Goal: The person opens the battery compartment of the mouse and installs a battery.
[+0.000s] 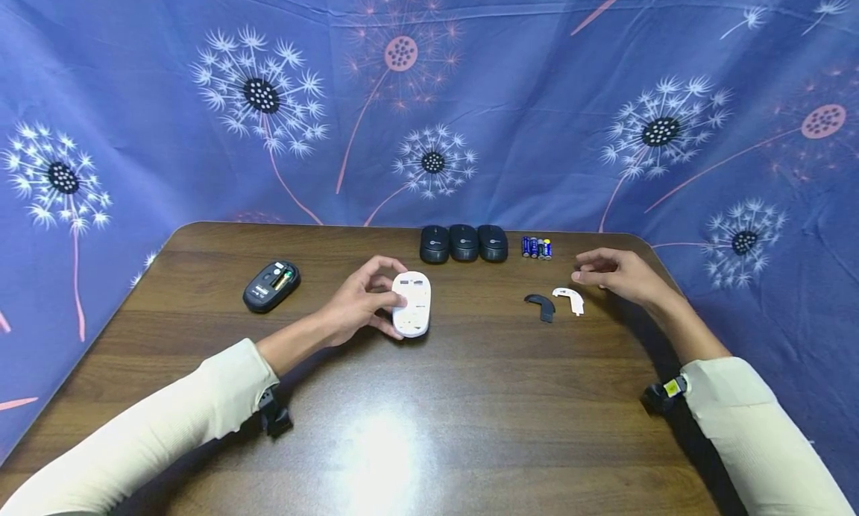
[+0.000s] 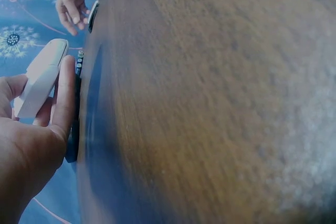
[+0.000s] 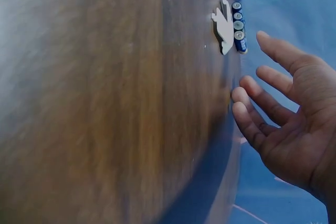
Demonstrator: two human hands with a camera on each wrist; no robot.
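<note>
My left hand grips a white computer mouse by its side, underside facing the head camera. In the left wrist view the white mouse sits between thumb and fingers, above the table. My right hand holds nothing; its fingers are relaxed and slightly bent near a white curved battery cover. A black curved battery cover lies just left of that one. Several batteries stand in a row behind the covers. The right wrist view shows the white cover beside the batteries.
At the left lies a black mouse underside up, a battery in its uncovered compartment. Three black mice sit side by side at the back edge of the wooden table. A blue dandelion-print cloth hangs behind.
</note>
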